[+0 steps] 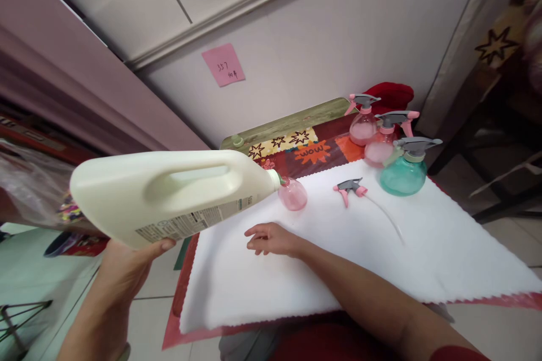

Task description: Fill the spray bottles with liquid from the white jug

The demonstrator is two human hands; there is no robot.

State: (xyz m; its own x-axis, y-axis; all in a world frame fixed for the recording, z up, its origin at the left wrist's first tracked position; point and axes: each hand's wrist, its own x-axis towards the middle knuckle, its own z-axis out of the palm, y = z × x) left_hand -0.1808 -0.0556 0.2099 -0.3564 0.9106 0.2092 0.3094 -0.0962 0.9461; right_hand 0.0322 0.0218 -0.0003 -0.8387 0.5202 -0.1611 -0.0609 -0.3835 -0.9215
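Observation:
My left hand (127, 262) grips a large cream-white plastic jug (169, 192) from below, tipped on its side so its spout meets the open neck of a small pink spray bottle (292, 194) standing on a white cloth (423, 237). My right hand (271, 238) rests on the cloth just in front of the pink bottle, fingers loosely stretched and holding nothing. A detached grey and pink spray head with its thin tube (351, 187) lies on the cloth to the right of the bottle.
Two pink spray bottles (363, 121) (383, 144) and a teal one (404, 172) stand at the table's far right. A patterned red tablecloth (313, 152) lies under the white cloth. A pink sticky note (223, 65) is on the wall. Tiled floor lies to the left.

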